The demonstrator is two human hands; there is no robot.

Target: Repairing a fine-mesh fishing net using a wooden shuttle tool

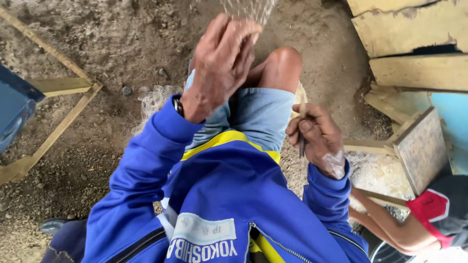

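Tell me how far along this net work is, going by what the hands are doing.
Done: cannot tell; only a small part of the fine net shows at the top edge, more mesh lying pale on the ground. In hand: the left hand is raised, pinching the net, while the right hand grips a thin stick-like tool beside the knee. Left: the pictures do not show how much.

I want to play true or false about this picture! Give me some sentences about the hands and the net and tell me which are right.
1. The left hand is up at the net. True.
2. The right hand is empty. False: it grips a thin stick.
3. The sleeves are red. False: they are blue.
4. The ground is sandy with small stones. True.
5. The knee is covered. False: it is bare below blue shorts.
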